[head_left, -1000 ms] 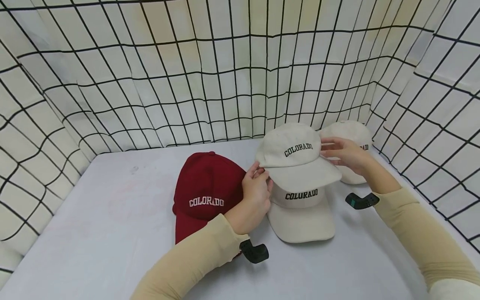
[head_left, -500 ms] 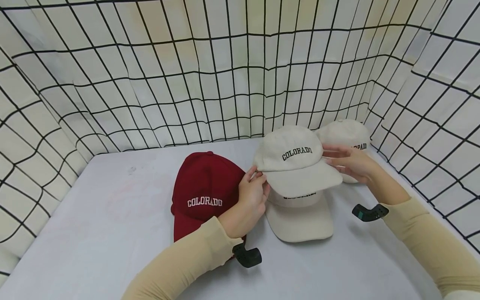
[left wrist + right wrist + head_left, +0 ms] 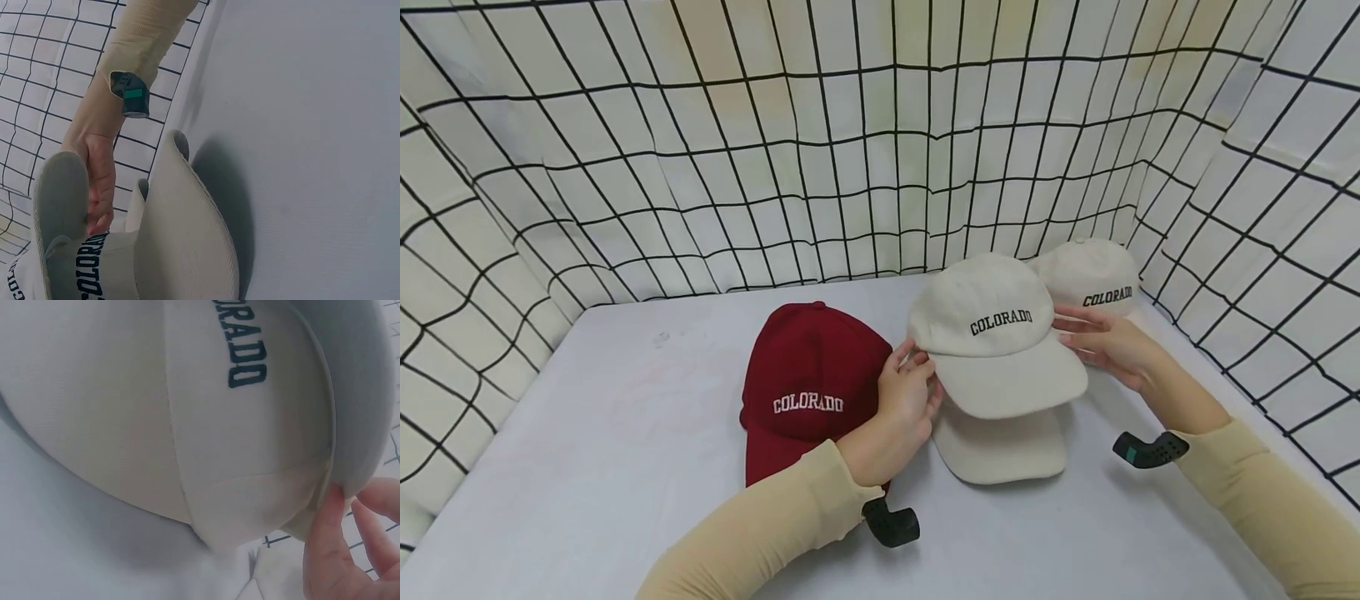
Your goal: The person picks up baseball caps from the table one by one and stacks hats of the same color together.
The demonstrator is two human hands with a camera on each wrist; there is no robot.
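A cream baseball cap (image 3: 988,304) with dark COLORADO lettering is held between both hands, above a second cream cap (image 3: 1002,454). My left hand (image 3: 901,408) pinches the upper cap's left edge. At its right edge, my right hand (image 3: 1112,346) grips the rim between thumb and fingers. The right wrist view shows that pinch on the upper cap's underside (image 3: 359,394), with the lower cap's crown (image 3: 256,444) beneath. In the left wrist view a gap shows between the upper brim (image 3: 59,200) and the lower brim (image 3: 187,231); the left hand itself is not visible there.
A dark red COLORADO cap (image 3: 816,362) lies left of the cream caps, partly behind the left forearm. Another cream cap (image 3: 1090,271) sits at the back right. White sheeting behind black wire grid (image 3: 850,167) surrounds the white table (image 3: 625,433).
The upper cream cap has come down and slightly forward over the lower one, hiding the lower lettering in the head view. My right hand has moved a little right and down with it.
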